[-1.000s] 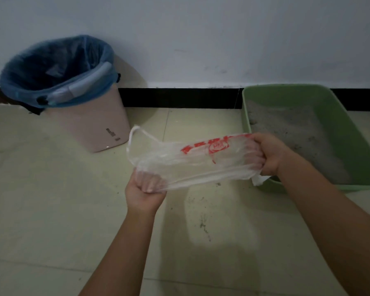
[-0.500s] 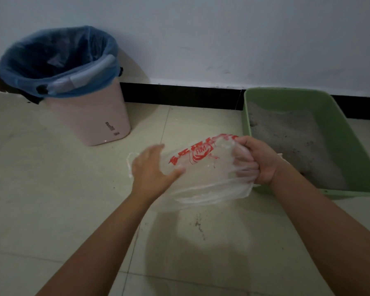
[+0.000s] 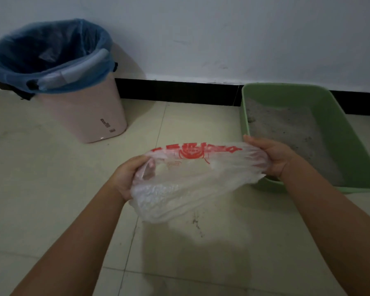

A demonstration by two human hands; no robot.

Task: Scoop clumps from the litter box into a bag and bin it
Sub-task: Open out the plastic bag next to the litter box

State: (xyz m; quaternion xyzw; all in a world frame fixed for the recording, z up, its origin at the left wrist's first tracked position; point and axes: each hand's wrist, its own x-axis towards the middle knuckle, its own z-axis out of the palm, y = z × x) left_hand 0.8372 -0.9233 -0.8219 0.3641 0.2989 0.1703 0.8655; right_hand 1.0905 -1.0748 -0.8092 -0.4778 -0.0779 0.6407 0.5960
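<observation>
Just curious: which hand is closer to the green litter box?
Right. The right hand is at the green litter box's near corner; the left hand is farther left.

L hand (image 3: 124,178) now grips bag (image 3: 192,180) edge; both hands pulled its mouth wider.

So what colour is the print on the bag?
Red, on the clear plastic bag; the head view shows it.

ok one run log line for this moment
left hand: grips plastic bag | right hand: grips bag | litter box: unscooped
</observation>
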